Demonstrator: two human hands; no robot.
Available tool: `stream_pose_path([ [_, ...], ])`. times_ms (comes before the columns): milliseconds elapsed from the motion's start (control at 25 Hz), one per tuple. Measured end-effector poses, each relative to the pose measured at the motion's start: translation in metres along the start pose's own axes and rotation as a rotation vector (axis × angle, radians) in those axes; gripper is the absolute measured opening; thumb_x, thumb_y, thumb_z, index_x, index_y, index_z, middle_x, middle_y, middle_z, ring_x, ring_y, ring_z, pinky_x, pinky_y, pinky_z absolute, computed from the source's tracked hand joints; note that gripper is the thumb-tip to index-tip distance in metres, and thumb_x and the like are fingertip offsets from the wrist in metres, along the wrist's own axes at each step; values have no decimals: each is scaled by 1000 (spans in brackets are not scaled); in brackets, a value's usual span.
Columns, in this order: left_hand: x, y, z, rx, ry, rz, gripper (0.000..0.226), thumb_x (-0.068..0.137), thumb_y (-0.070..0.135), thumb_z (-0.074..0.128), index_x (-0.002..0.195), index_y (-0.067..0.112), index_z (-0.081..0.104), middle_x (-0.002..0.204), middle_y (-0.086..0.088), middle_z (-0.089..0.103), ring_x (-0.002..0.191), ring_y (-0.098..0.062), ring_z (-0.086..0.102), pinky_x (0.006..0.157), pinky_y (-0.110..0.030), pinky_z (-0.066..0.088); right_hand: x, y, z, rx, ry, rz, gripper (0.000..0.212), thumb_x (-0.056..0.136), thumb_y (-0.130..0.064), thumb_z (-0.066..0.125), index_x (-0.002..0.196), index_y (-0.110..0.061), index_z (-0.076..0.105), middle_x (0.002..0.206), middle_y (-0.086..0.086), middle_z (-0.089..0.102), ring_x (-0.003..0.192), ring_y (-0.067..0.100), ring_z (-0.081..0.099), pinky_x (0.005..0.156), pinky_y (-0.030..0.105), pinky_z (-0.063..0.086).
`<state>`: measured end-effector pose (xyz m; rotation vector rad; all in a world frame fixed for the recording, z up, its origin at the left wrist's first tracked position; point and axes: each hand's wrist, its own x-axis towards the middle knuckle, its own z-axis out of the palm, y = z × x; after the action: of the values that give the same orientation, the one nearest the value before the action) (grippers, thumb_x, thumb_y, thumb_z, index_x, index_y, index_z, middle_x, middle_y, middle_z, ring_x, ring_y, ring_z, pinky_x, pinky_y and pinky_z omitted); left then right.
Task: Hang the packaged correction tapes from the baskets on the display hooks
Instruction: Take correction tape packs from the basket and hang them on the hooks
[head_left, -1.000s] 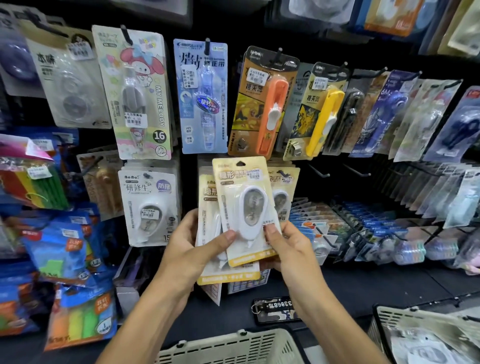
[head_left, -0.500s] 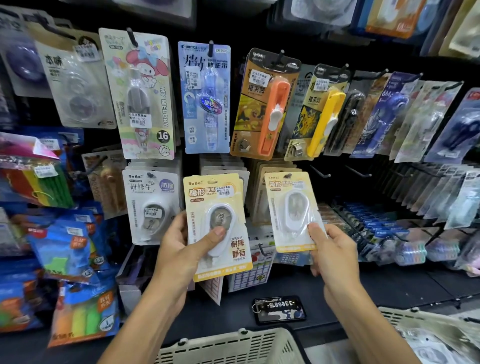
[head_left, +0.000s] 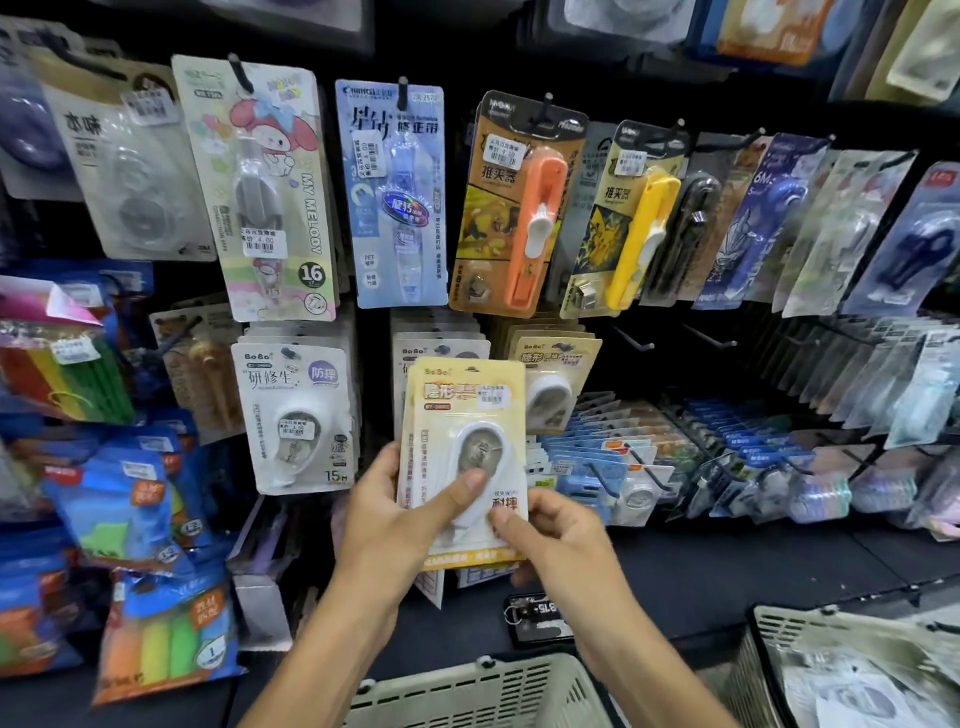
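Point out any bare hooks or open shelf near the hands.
Two bare hooks jut right of the hung yellow pack, under the yellow clip card. Dark shelf lies bare beside the right hand. Leftward is crowded.

Both bare forearms come up from the bottom edge and meet around the middle of the frame. Left hand (head_left: 395, 514) has its thumb laid flat across the front of the yellow correction tape pack (head_left: 464, 410), fingers tucked behind it. Right hand (head_left: 558, 530) sits just lower right, pinching the pack's lower right corner with its thumb tip.
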<state>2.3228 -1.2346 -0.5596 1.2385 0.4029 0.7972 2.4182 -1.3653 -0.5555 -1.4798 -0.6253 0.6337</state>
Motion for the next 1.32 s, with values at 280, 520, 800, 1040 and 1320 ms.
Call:
stream_pose_path([
  [280, 4, 14, -6, -126, 94, -3, 27, 83, 34, 65, 108, 25, 73, 106, -1, 80, 92, -18, 78, 68, -30, 64, 16, -15, -31, 79, 265, -66, 10, 103, -19, 56, 101, -16, 65, 70, -1, 71, 47, 12, 57, 42, 24, 47],
  [520, 4, 22, -8, -146, 116, 3, 31, 86, 33, 64, 114, 23, 70, 107, -1, 80, 91, -18, 78, 66, -32, 64, 22, -17, -64, 0, 411, 9, 13, 100, -23, 61, 97, -14, 70, 52, 4, 62, 38, 10, 42, 37, 23, 36],
  [800, 2, 24, -6, -146, 99, 8, 30, 85, 32, 64, 113, 23, 70, 107, 0, 80, 93, -18, 78, 70, -32, 65, 20, -6, -47, 170, 291, 307, 49, 91, -16, 73, 128, -28, 44, 111, 7, 71, 85, 24, 73, 56, 35, 58],
  [1040, 7, 25, 2, 2, -27, -5, 19, 88, 29, 69, 105, 27, 75, 107, -1, 80, 97, -21, 77, 76, -36, 63, 7, -3, 4, 39, -120, -33, 16, 98, -24, 64, 115, -22, 65, 88, 2, 77, 67, 16, 70, 53, 24, 54],
  [1320, 9, 31, -15, 916, 235, 289, 45, 93, 23, 68, 138, 27, 60, 141, 6, 60, 134, -16, 49, 116, -38, 37, 23, -23, -43, 65, 274, -78, 12, 102, -11, 55, 104, -15, 67, 70, -8, 75, 49, 0, 61, 46, 16, 45],
])
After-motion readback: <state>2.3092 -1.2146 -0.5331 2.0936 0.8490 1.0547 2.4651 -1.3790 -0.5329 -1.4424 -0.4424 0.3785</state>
